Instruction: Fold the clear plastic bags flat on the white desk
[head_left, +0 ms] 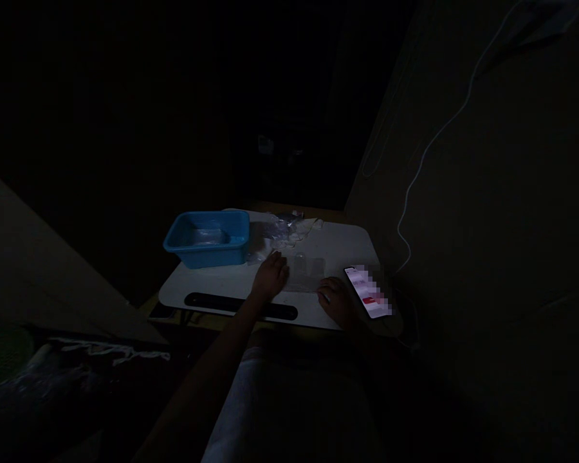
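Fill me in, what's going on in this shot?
It is very dark. A person sits at a small white table with both hands on it. The left hand lies palm down at the left edge of a flat clear plastic piece; the right hand rests at its right, beside a lit phone. A blue tub and crumpled clear plastic sit at the far side.

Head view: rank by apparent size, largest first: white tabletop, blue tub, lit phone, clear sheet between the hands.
1. white rounded tabletop
2. blue rectangular plastic tub
3. flat clear plastic sheet and lit smartphone: alike in size; sheet's edges too faint to rank.
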